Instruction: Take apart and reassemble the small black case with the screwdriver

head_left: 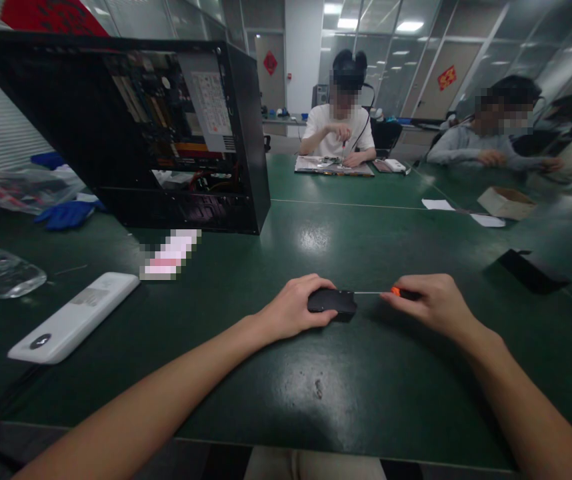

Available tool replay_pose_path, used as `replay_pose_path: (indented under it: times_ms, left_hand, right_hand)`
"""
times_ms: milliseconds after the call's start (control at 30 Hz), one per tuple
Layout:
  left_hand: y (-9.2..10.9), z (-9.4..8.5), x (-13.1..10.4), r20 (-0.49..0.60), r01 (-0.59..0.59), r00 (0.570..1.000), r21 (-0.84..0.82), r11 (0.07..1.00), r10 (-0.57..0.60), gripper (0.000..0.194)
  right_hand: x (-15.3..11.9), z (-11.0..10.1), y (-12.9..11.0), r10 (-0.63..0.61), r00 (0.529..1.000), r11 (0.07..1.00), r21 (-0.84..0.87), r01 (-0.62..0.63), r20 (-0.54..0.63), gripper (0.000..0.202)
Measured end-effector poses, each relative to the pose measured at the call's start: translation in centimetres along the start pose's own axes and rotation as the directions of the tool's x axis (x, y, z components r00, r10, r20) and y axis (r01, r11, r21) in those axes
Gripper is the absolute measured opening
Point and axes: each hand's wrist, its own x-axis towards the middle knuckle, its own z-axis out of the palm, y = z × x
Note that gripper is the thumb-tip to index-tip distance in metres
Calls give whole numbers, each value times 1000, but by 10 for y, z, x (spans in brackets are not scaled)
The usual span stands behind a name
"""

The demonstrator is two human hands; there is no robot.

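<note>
On the green table, my left hand is closed round a small black box-shaped part, thumb at its near side and fingers over the far side. My right hand grips a screwdriver with an orange and black handle, mostly hidden by the fingers. Its thin metal shaft lies level and points left, the tip at the right end of the black part. Whether the tip sits in a screw is too small to tell.
An open black computer case stands at the back left. A white power bank, a clear plastic bottle and blue gloves lie left. A black bracket-like piece and a cardboard box are right. People sit across the table.
</note>
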Motion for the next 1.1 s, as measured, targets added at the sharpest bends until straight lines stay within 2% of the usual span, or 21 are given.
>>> replay_pose_path:
  times_ms: [167, 267, 367, 533, 900, 1100]
  left_hand:
    - [1, -1, 0, 18, -9, 1000, 21, 1000, 9, 37]
    - [1, -1, 0, 20, -6, 1000, 39, 999, 5, 39]
    - [1, -1, 1, 20, -5, 1000, 46, 999, 4, 38]
    - [3, -1, 1, 23, -1, 1000, 45, 999, -1, 38]
    - [4, -2, 1, 14, 6, 1000, 26, 1000, -6, 38]
    - [2, -2, 0, 18, -4, 1000, 21, 1000, 4, 38]
  right_hand:
    - [-8, -20, 7, -119, 993, 960, -256, 111, -15, 47]
    - [-9, -31, 9, -192, 980, 879, -433, 197, 56, 50]
    - [-4, -35, 3, -251, 961, 807, -522, 275, 118, 50]
    - [2, -32, -4, -302, 943, 779, -534, 330, 141, 47]
    - [0, -23, 2, -352, 926, 762, -533, 368, 136, 47]
    - [-3, -30, 6, -371, 925, 759, -548, 351, 78, 39]
